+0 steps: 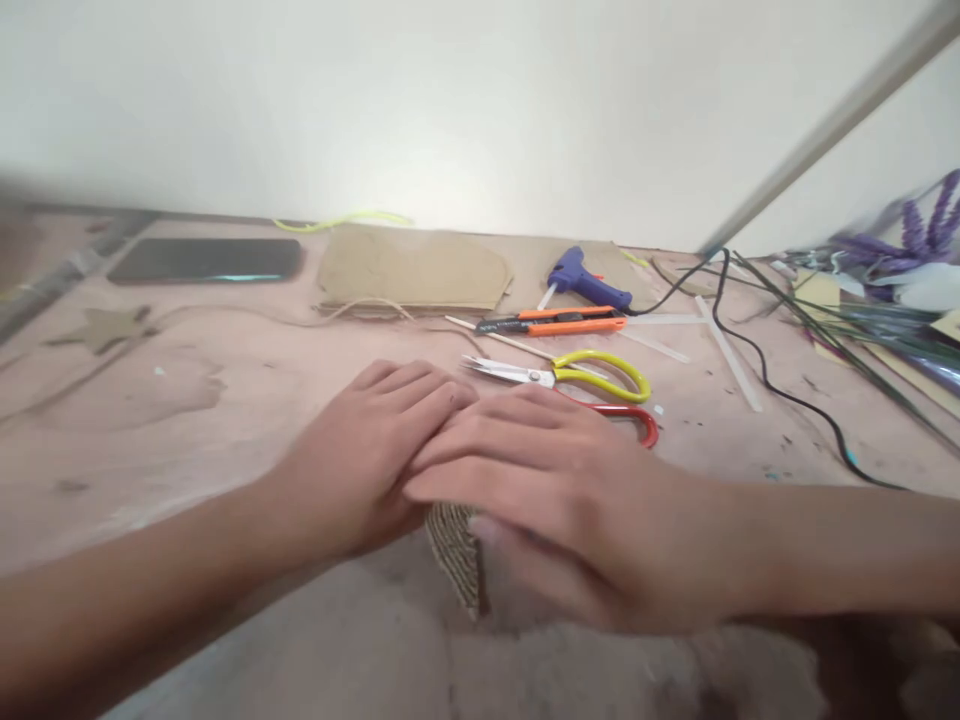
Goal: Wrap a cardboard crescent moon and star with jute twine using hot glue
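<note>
Near the middle of the table (247, 430), my left hand (375, 450) and my right hand (555, 480) are pressed close together over a brown ridged piece (455, 550), perhaps wound with twine. Only its pointed lower part shows below the fingers; the rest is hidden. The fingers of both hands are closed round it, and my right fingertips overlap my left hand. Just beyond my right hand lie scissors (600, 378) with one yellow and one red handle, their blades pointing left.
Behind the hands are an orange cutter (574, 320), a blue glue gun (577, 275) with a black cable (765, 365), and cardboard pieces (412, 270). A phone (206, 260) and cardboard star (105, 328) lie left; glue sticks (731, 355) and purple flowers (926, 230) lie right.
</note>
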Motion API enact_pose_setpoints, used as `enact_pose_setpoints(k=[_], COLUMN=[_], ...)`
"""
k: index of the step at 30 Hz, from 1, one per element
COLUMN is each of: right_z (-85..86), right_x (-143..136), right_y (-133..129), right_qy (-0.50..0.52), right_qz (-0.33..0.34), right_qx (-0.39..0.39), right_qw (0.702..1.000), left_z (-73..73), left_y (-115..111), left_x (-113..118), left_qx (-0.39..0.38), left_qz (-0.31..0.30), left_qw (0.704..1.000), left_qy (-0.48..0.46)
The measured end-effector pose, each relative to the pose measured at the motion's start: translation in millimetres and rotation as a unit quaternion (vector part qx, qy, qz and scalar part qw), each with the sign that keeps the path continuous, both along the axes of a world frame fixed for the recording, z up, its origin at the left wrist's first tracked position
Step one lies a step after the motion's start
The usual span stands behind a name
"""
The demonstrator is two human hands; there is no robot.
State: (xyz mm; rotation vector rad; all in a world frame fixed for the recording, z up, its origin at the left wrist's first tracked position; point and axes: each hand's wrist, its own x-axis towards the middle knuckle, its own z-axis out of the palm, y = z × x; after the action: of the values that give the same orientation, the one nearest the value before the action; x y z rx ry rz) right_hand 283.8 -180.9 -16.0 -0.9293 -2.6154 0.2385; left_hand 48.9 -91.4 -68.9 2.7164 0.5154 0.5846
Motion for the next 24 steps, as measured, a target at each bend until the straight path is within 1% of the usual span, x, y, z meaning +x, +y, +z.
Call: enact_pose_setpoints(k=[2,4,5,7,9,14,17,20,24], right_z=[-11.6,-26.9,-34.2,-46.0,-53.4,-59.9,-59.8,-59.1,-58.2], right_x=[8.8,22.0,28.9,40.4,47.1,49.2,48.9,50.2,54.5], right_y=[6.5,8.2,7.8,6.1,4.5,3.8,4.4,5.1,7.5], right_qy=[0.020,0.008,0.000,-0.016,-0.022,-0.010,-0.002,0.002,0.020], right_qz=[-0.030,-0.076,-0.083,-0.097,-0.107,-0.147,-0.158,-0.153,-0.146], right_qx=[0.026,0.057,0.060,0.063,0.061,0.059,0.058,0.056,0.068], right_qw=[0.999,0.995,0.995,0.993,0.992,0.987,0.986,0.987,0.987], left_z=[0.5,0.6,0.5,0.4,1.3,6.5,7.7,7.5,9.8], left_y=[2.2,4.5,5.1,4.6,1.9,-6.2,-3.5,8.5,32.7], left_x=[-0.5,-1.8,-2.6,-3.8,-3.5,2.4,1.9,-3.9,-13.8], left_qx=[0.002,0.007,0.008,0.012,0.010,-0.007,0.001,0.026,0.049], left_qz=[0.046,0.086,0.102,0.123,0.130,0.094,0.099,0.095,0.049], left_qw=[0.999,0.996,0.995,0.992,0.991,0.995,0.994,0.994,0.995], left_qy=[-0.001,0.007,0.009,0.006,0.004,0.039,0.041,0.049,0.076])
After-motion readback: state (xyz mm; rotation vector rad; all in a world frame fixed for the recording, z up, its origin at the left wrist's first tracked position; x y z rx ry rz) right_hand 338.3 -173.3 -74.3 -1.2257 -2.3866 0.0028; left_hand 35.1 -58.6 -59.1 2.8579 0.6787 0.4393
